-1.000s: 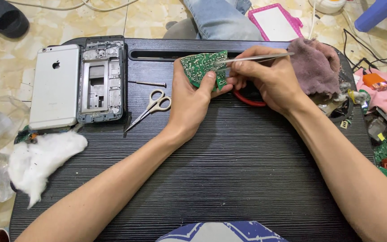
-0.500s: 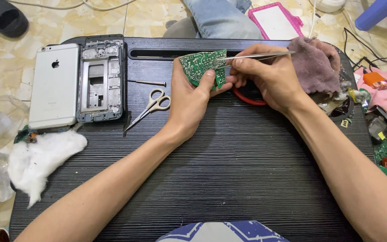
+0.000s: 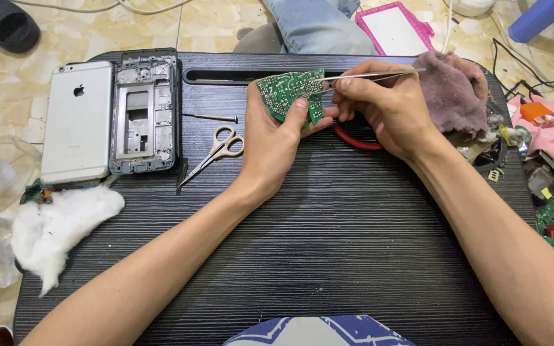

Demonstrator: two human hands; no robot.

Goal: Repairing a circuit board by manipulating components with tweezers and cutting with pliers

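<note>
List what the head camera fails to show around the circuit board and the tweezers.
- Tweezers tips: too small to tell what they grip on the circuit board.
- Board's lower part: covered by left hand fingers.
- Red ring: mostly hidden under right hand.
- White pad: covers green scraps at the table edge.
- Slipper: cut off by the top left corner.

Bright, even overhead light, soft shadows, sharp focus, slight wide-angle edge bending.
</note>
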